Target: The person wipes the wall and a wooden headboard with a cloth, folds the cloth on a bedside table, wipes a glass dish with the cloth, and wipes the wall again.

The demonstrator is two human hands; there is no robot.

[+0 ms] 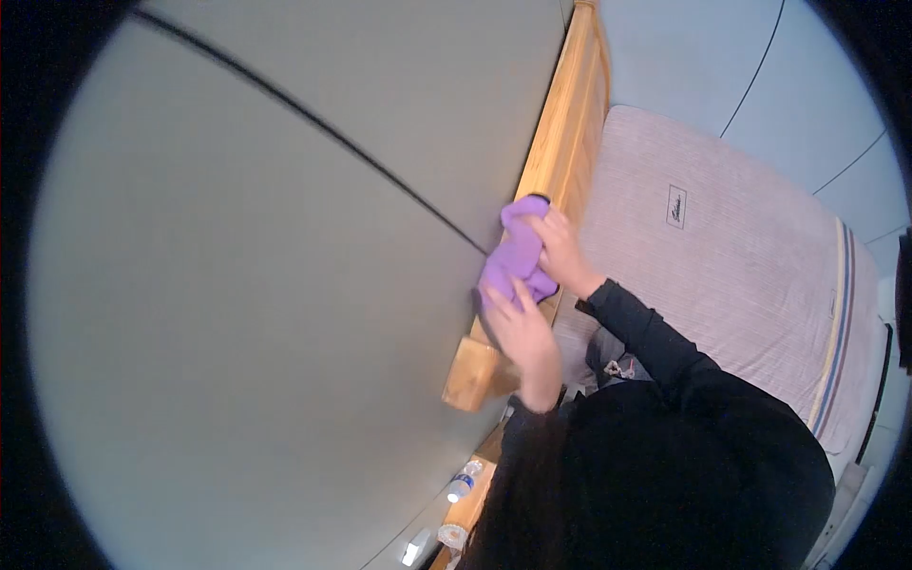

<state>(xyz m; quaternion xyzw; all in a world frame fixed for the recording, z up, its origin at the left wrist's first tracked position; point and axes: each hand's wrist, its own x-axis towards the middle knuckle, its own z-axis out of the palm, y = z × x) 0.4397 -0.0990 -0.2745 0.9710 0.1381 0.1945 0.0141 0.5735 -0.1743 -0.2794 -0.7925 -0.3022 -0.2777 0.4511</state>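
A purple cloth (516,252) with dark edging lies bunched over the top rail of a light wooden headboard (560,123). My right hand (562,252) grips the cloth from its upper right side, fingers curled onto the fabric. At the cloth's lower end, my left hand (521,332) holds it with the fingers somewhat spread and pressed into the folds. Part of the left hand is slightly blurred. Just below the left hand is the blocky wooden end post (468,373) of the headboard.
A grey wall (237,285) with a dark seam stands against the headboard. To the right is a bed (703,256) with a pinkish ribbed cover. A plastic bottle (463,483) and a roll of tape (452,536) sit on a wooden surface at the bottom.
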